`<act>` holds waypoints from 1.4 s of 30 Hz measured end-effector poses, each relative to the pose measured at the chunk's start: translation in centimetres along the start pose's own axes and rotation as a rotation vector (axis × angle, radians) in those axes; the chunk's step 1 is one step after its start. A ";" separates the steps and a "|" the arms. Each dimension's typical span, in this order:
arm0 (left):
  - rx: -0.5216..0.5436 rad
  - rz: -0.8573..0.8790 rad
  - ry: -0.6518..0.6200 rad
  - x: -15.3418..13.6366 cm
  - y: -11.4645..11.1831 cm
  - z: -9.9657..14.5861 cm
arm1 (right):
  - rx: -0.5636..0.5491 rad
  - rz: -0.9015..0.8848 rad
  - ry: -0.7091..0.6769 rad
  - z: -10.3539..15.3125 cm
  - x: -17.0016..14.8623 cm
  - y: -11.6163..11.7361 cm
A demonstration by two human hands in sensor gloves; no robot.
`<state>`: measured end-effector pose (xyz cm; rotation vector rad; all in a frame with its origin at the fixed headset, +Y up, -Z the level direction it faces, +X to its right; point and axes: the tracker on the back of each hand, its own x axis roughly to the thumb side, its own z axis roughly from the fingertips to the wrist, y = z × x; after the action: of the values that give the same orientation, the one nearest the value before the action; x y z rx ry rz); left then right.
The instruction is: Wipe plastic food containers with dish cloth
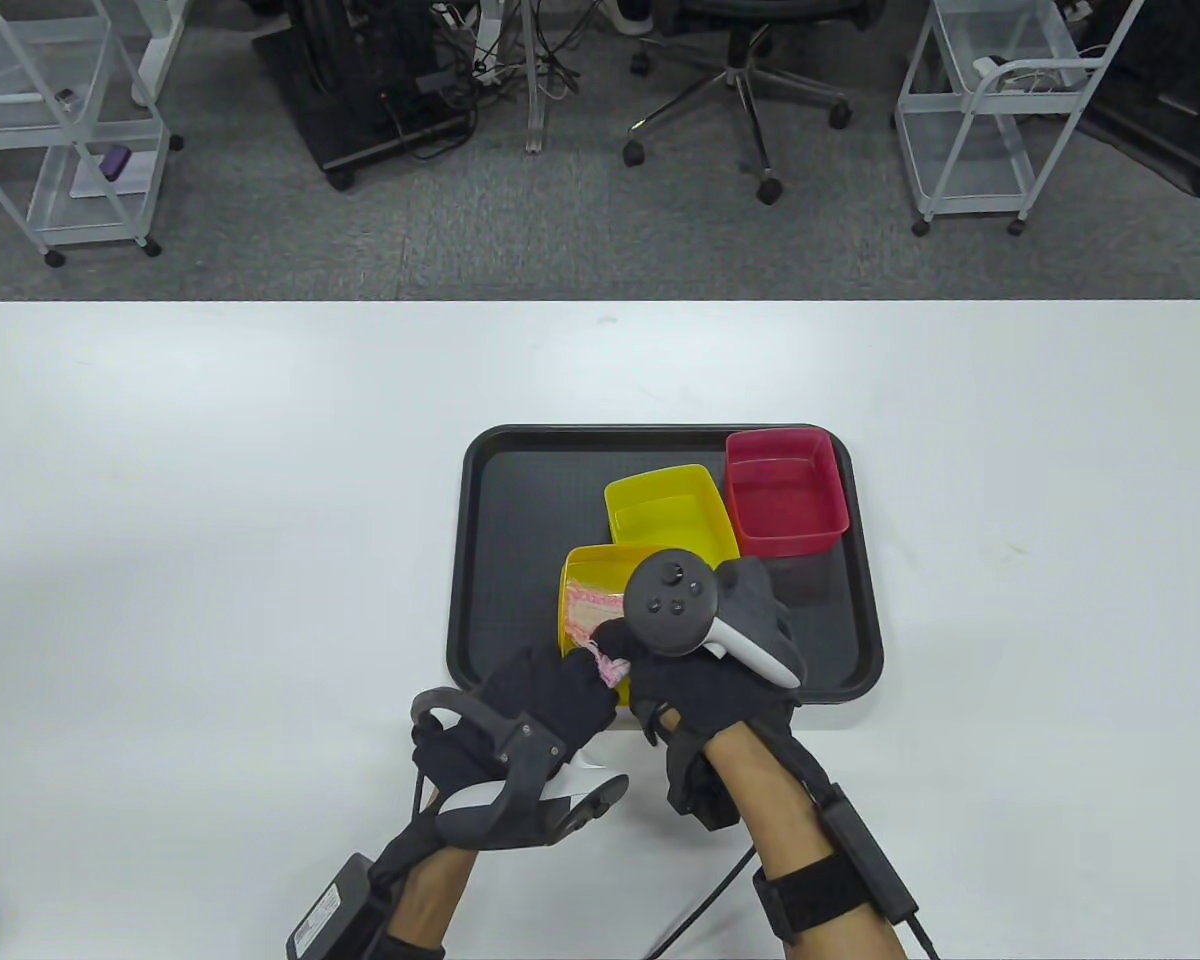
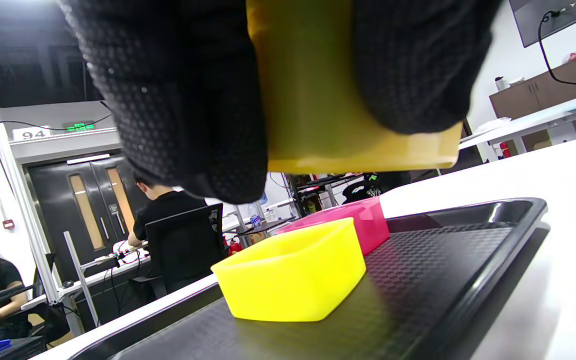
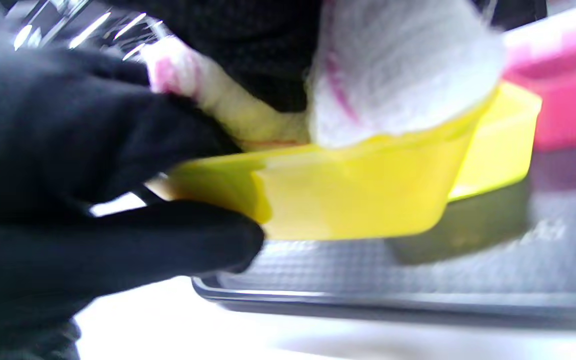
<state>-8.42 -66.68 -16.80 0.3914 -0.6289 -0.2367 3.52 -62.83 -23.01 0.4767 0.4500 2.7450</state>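
Observation:
A yellow container (image 1: 588,590) is lifted and tilted above the near part of the black tray (image 1: 520,500). My left hand (image 1: 560,695) grips its near wall; in the left wrist view my gloved fingers (image 2: 183,100) clamp that container (image 2: 318,100). My right hand (image 1: 650,655) presses a white and pink dish cloth (image 1: 592,607) inside it; the right wrist view shows the cloth (image 3: 398,75) bulging over the container's rim (image 3: 358,195). A second yellow container (image 1: 670,510) and a red container (image 1: 785,490) sit on the tray behind.
The tray lies on a white table (image 1: 210,500), with its near edge close to my hands. In the left wrist view the second yellow container (image 2: 293,275) and the red one (image 2: 363,225) stand side by side on the tray (image 2: 468,260).

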 end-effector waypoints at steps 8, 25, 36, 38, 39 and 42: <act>0.015 0.010 0.005 0.3 0.4 0.0 | -0.293 0.566 -0.002 -0.4 2.6 1.7; 0.057 0.072 0.042 -0.7 0.9 0.5 | -0.053 -0.699 0.033 -0.7 -1.9 0.5; -0.001 -0.004 -0.014 -0.3 -0.1 0.4 | -0.005 -0.004 0.029 0.0 0.3 0.9; 0.002 -0.006 -0.017 -0.1 -0.1 0.3 | -0.038 0.176 0.022 0.0 1.3 1.0; 0.004 -0.008 -0.015 0.0 -0.1 0.3 | -0.073 0.294 0.012 -0.1 1.8 1.2; 0.007 0.022 -0.011 0.0 0.2 0.3 | -0.193 0.513 0.002 -0.3 2.5 1.7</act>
<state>-8.61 -66.62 -16.50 0.3900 -0.6444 -0.2162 0.75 -63.55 -22.03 0.6077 0.0586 3.2330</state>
